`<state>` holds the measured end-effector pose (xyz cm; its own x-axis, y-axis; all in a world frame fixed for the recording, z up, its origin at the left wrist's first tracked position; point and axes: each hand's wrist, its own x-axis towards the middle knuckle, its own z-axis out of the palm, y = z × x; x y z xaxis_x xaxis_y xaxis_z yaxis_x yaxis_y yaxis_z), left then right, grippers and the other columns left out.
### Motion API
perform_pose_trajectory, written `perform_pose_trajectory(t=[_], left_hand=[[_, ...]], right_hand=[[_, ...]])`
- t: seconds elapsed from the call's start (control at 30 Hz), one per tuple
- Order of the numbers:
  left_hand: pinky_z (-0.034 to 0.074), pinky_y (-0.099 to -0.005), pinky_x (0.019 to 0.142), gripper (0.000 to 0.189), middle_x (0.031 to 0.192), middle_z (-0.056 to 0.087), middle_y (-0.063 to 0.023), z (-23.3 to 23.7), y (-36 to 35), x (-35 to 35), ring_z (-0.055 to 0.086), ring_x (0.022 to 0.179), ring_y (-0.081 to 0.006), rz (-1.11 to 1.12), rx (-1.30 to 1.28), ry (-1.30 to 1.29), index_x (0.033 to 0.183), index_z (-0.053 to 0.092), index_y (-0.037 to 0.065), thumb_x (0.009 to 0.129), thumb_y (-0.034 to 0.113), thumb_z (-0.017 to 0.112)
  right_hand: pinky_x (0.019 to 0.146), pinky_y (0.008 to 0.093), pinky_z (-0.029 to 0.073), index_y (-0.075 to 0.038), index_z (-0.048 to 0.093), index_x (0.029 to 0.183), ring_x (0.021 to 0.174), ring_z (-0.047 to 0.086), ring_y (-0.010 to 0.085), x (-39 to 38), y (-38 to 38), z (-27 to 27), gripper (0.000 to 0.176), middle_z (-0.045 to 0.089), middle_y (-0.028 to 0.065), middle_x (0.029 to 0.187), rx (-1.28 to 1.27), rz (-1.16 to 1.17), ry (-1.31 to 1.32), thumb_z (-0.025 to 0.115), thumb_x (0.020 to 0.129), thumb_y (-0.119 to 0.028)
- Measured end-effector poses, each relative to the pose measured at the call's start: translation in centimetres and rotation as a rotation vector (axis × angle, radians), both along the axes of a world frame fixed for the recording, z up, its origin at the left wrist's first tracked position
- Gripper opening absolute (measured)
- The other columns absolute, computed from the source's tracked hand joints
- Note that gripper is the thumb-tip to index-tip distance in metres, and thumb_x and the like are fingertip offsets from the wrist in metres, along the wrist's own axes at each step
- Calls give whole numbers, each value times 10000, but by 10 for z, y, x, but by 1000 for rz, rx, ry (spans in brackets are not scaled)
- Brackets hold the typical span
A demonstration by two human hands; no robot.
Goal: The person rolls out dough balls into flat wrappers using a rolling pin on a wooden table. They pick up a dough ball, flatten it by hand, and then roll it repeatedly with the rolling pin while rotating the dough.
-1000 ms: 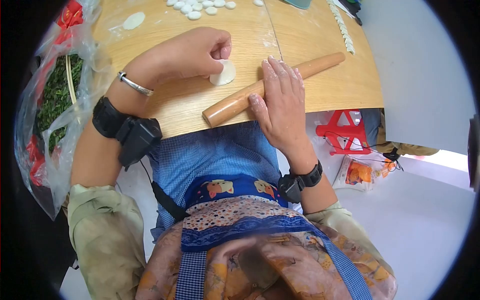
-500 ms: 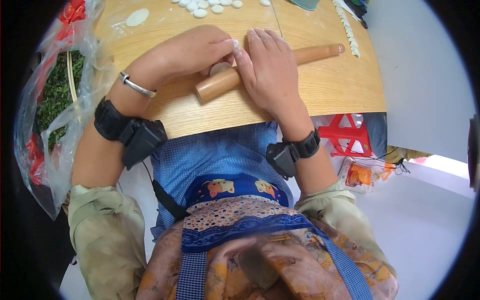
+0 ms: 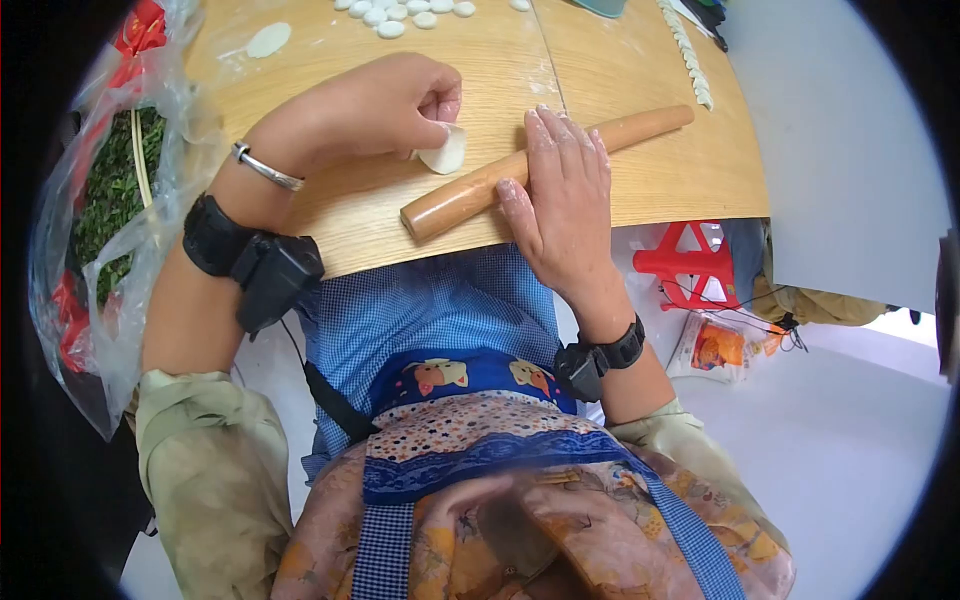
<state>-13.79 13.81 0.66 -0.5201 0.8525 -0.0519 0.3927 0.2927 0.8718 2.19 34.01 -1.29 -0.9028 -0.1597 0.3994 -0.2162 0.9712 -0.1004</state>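
My left hand (image 3: pixel 405 105) is closed, its thumb and fingers pinching the edge of a small round dough wrapper (image 3: pixel 447 150). The wrapper tilts up just behind the rolling pin's near end and stands apart from it. A wooden rolling pin (image 3: pixel 460 200) lies slantwise near the table's front edge. My right hand (image 3: pixel 567 190), dusted with flour, rests flat over the middle of the pin with fingers stretched out and thumb apart.
Several small dough discs (image 3: pixel 390 29) lie at the back of the wooden table (image 3: pixel 340 225), beside a rolled-out wrapper (image 3: pixel 269 40). A row of pleated dough pieces (image 3: pixel 683 52) runs along the right. A plastic bag of chopped greens (image 3: pixel 115 190) stands left; a red stool (image 3: pixel 685 265) is below.
The rolling pin has come toward me and to the right, with my right hand on it. It has left the dough wrapper, which my left hand now holds in fuller view.
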Motion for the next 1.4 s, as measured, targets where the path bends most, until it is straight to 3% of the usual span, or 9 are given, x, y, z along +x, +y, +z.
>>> perform_pose_trajectory(t=[0.13,0.37,0.53,0.63,0.97,1.03,1.17,1.23,1.4], left_hand=[[419,-240,513,178,699,574,1,6,0,7,527,578,-63,53,-7,-75,916,669,-10,927,167,653],[422,-258,508,350,643,549,-1,0,2,-2,519,537,-79,64,-46,-56,905,687,-25,1030,291,603],[489,-301,639,287,712,642,-73,-10,3,-6,587,668,-133,23,75,191,916,687,-50,988,217,610],[502,-315,700,243,768,683,-102,-8,2,-5,603,738,-150,36,-12,181,940,682,-61,948,178,634],[460,-272,625,140,751,618,-22,0,1,0,552,693,-91,17,-21,83,944,652,-20,855,87,668],[428,-249,560,185,754,599,-2,1,1,1,536,645,-66,23,-13,-89,988,657,-10,860,122,671],[403,-237,513,195,707,566,11,4,2,7,519,576,-57,74,-5,-83,950,668,-5,930,189,664],[402,-242,506,331,663,556,13,4,3,5,508,533,-65,97,-38,-78,903,672,-10,1012,298,618],[414,-253,509,454,639,561,7,2,2,-2,507,517,-79,111,-13,-93,858,673,-11,1066,369,536]], right_hand=[[1208,558,255,83,518,1403,1376,466,413,-3,-2,0,648,538,268,1427,-6,8,16,561,992,-416],[1143,560,342,91,584,1305,1278,540,422,-44,-7,-1,596,615,268,1318,-11,57,92,555,998,-419],[1108,550,382,101,600,1285,1228,568,441,-80,-14,-2,614,646,280,1269,-12,82,127,555,1006,-444],[1121,551,370,106,593,1300,1253,555,444,-79,-14,-1,626,633,286,1294,-9,56,112,558,1004,-445],[1218,558,238,79,513,1416,1386,449,438,4,3,-2,671,519,279,1459,1,-11,14,572,985,-432],[1225,559,222,83,503,1421,1410,427,432,6,4,-1,676,512,278,1462,-3,-7,-5,571,985,-430],[1219,561,233,89,519,1403,1392,447,434,-7,0,-3,667,529,280,1441,-26,0,14,569,987,-430],[1204,562,257,93,542,1374,1365,472,435,-17,-1,-4,649,557,279,1406,-21,17,42,559,995,-434],[1165,565,316,97,577,1334,1316,511,441,-51,-4,-2,628,598,282,1350,-31,65,86,534,1011,-441]])
